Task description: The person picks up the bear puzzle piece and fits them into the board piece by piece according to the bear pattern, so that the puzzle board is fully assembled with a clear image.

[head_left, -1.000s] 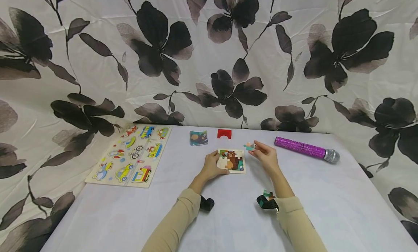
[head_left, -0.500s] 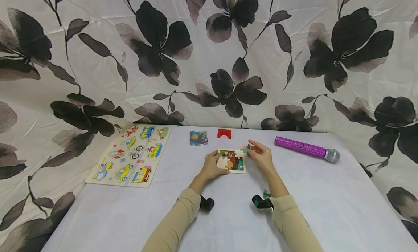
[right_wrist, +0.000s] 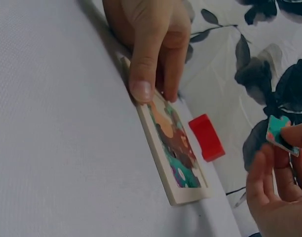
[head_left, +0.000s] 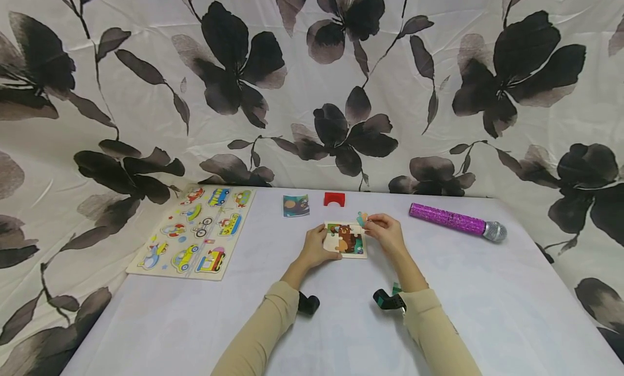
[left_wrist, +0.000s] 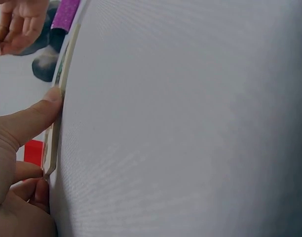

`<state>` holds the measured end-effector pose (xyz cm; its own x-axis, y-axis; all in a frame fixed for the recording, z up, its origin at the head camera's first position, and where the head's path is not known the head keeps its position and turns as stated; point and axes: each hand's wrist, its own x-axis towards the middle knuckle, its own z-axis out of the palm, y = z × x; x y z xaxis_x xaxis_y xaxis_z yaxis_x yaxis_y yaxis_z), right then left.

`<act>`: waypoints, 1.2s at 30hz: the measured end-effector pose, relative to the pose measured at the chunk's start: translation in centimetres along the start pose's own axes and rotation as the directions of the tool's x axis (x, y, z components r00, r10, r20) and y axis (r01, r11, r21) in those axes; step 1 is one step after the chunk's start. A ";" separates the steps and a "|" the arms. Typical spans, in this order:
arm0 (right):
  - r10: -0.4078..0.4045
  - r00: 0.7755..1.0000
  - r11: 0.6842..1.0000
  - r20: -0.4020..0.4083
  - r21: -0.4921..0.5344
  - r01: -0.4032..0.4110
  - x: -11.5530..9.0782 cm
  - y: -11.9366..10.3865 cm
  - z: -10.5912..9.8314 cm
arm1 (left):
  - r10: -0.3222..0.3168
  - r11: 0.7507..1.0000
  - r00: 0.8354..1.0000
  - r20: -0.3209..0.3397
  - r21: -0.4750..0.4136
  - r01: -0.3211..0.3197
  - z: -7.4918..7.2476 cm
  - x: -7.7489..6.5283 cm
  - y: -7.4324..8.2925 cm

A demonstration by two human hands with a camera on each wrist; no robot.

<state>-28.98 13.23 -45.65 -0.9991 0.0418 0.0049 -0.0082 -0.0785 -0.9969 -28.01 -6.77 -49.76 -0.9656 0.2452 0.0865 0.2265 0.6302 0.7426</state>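
A small square wooden jigsaw puzzle with a bear picture [head_left: 347,239] lies on the white table. My left hand [head_left: 314,250] grips its left side, the thumb on the near edge and fingers behind, as the left wrist view of the hand [left_wrist: 22,128] also shows. Between thumb and fingers my right hand [head_left: 387,235] pinches a teal puzzle piece [right_wrist: 279,132], held above the puzzle's far right corner and apart from it. In the right wrist view the puzzle's frame [right_wrist: 163,173] shows pale bare wood near one corner.
A wooden board of vehicle shapes [head_left: 195,229] lies to the left. Behind the puzzle are a picture tile [head_left: 296,206] and a red arch block [head_left: 334,199]. A purple glittery microphone [head_left: 455,221] lies right. Another green piece [head_left: 396,288] shows beside the right wrist.
My right hand has moved left with the puzzle piece, toward the puzzle's far right corner, and the piece has turned in the fingers. My left hand keeps its hold on the puzzle.
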 end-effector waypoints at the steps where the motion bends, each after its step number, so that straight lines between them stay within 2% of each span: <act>1: 0.010 1.000 1.000 -0.008 -0.017 -0.010 0.1 0.1 0.1 | 0.001 1.000 1.000 0.002 0.001 -0.001 0.0 0.0 0.0; 4: 0.039 0.999 0.998 -0.003 -0.040 -0.039 0.2 0.3 0.4 | 0.004 1.000 1.000 0.005 -0.003 -0.004 -0.1 0.0 0.0; 7: 0.061 0.995 0.997 0.074 -0.048 -0.058 0.1 0.5 0.8 | 0.013 1.000 1.000 0.000 0.002 -0.013 -0.1 0.0 0.0; 9: 0.043 0.990 0.998 0.133 -0.059 -0.035 -0.1 0.8 1.1 | 0.017 1.000 1.000 -0.002 0.011 -0.017 -0.1 0.0 -0.1; 13: -0.048 0.967 0.985 0.249 -0.152 0.088 -0.3 1.4 1.9 | 0.028 1.000 1.000 -0.006 0.012 -0.028 -0.2 -0.1 -0.2; 16: -0.107 0.950 0.944 0.293 -0.271 0.190 -0.3 1.9 2.5 | 0.051 0.999 0.999 -0.013 0.006 -0.051 -0.2 -0.1 -0.2; 20: -0.155 0.942 0.851 0.297 -0.444 0.280 -0.3 2.2 3.4 | 0.060 0.998 0.998 -0.011 -0.007 -0.060 -0.2 -0.2 -0.2; 23: -0.177 0.935 0.800 0.307 -0.509 0.318 -0.4 2.3 3.9 | 0.064 0.998 0.998 0.003 -0.015 -0.064 -0.3 -0.1 -0.2; 27: -0.170 0.926 0.769 0.338 -0.542 0.339 -0.6 2.4 4.3 | 0.072 0.996 0.997 0.025 -0.045 -0.071 -0.5 0.1 -0.4; 31: -0.155 0.918 0.724 0.365 -0.590 0.358 -0.8 2.5 4.7 | 0.093 0.994 0.995 0.024 -0.067 -0.091 -0.8 0.0 -0.5; 34: -0.152 0.916 0.692 0.371 -0.622 0.366 -0.9 2.4 4.9 | 0.098 0.993 0.995 0.018 -0.061 -0.097 -1.0 -0.1 -0.5; 36: -0.146 0.919 0.684 0.367 -0.633 0.362 -1.0 2.3 5.0 | 0.098 0.994 0.995 0.015 -0.059 -0.097 -1.0 -0.2 -0.6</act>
<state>-28.21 8.02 -47.51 -0.9317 -0.3160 0.1789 -0.3411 0.5924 -0.7299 -28.09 -7.94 -49.53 -0.9368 0.3167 0.1489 0.3111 0.5588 0.7687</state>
